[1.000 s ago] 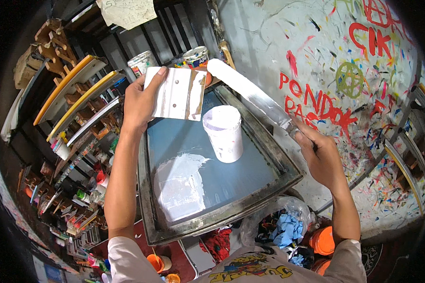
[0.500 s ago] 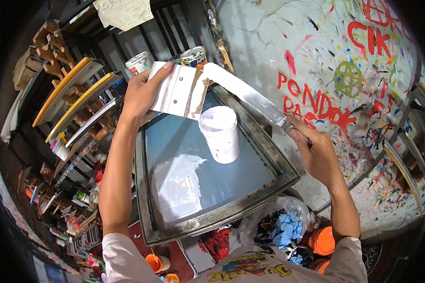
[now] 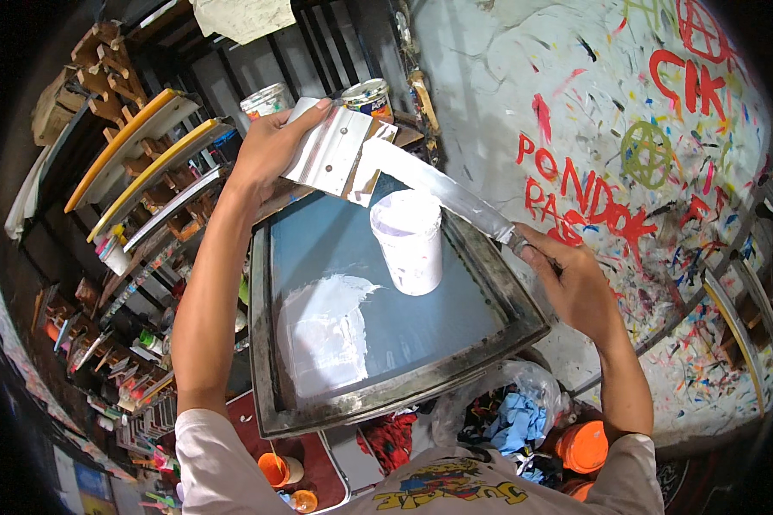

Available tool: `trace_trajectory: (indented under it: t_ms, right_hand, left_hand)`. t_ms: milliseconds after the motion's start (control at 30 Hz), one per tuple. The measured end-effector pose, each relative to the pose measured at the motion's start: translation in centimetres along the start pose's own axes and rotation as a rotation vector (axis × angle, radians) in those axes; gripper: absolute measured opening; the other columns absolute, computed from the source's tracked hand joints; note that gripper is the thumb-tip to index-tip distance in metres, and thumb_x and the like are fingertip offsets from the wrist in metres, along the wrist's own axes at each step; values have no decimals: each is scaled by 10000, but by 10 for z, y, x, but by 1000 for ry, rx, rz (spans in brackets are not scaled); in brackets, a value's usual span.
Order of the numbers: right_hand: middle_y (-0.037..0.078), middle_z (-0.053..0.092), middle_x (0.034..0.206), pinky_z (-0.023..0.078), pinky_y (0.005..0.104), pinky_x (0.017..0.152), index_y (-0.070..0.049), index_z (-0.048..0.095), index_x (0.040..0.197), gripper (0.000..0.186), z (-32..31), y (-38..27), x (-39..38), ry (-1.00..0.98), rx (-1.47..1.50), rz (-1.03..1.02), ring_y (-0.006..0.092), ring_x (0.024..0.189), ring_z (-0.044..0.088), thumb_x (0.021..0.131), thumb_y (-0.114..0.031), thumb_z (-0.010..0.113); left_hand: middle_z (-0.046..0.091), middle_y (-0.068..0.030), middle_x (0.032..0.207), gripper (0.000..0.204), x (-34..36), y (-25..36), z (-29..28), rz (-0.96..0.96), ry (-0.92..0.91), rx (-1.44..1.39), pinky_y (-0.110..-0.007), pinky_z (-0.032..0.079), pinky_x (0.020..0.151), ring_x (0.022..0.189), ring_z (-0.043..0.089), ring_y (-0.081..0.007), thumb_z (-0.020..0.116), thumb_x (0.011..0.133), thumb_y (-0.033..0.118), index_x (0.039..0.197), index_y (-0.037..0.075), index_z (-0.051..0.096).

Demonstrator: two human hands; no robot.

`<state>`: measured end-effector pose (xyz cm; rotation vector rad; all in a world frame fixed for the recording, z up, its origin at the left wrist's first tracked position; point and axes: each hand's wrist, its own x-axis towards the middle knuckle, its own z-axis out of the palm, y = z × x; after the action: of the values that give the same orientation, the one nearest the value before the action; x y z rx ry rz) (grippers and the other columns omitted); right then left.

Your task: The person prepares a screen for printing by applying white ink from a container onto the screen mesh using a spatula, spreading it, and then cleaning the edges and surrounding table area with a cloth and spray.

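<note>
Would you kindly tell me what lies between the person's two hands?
The head view shows a white plate, held by the left hand, and a white-coated spatula, held in the right hand.

White, brown-banded plate in the left grip; white-smeared spatula in the right grip; below, between both, white cup, blue-grey mesh.

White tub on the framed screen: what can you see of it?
The white tub looks like plastic: round, narrowing toward its base, open-topped, with faint marks outside and a lavender-tinged inner wall. It stands upright on the blue-grey screen, right of a white patch. Nothing grips it; whether the spatula's blade touches its rim is unclear.
</note>
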<state>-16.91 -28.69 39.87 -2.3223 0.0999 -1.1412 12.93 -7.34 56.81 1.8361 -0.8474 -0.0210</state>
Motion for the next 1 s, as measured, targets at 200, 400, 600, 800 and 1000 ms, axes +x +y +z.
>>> trace_trajectory:
  t_ms: [200,400,600,800,1000]
  right_hand:
    - [287,594,773,459,416,592,-61,663,1268,325,-10,-18,1,-184,-62,157,386,626,621,988,-218,610]
    - [219,682,839,481,394,594,-90,674,1264,310,-15,-6,-9,-151,65,147,334,631,636,965,-164,639]
    - [122,637,803,510,415,669,-136,680,1265,334,-8,9,-23,54,-367,31,313,690,616,932,-157,669]
    - [146,566,832,481,411,737,-44,668,1065,345,13,3,-29,127,-411,205,332,798,600,903,-343,728]
    - [171,575,849,472,431,730,10,603,895,463,18,13,-51,164,-314,269,349,800,593,885,-428,750]
  left_hand:
    - [736,-111,880,601,5,-1,1,5,-10,79,-267,536,716,744,700,-132,745,870,535,1045,-40,722]
    - [737,-94,875,563,21,-14,-9,-14,56,-12,-248,544,686,741,716,-134,714,900,510,1062,-29,716]
    - [739,-119,849,531,3,-21,13,100,184,-26,-269,550,649,716,717,-144,762,875,462,1030,-44,728]
    - [737,-100,827,532,18,-48,30,211,154,44,-285,532,647,698,686,-133,781,852,477,993,-35,739]
    - [746,-112,846,565,25,-60,38,242,119,119,-295,538,688,740,698,-151,788,825,520,1006,-13,750]
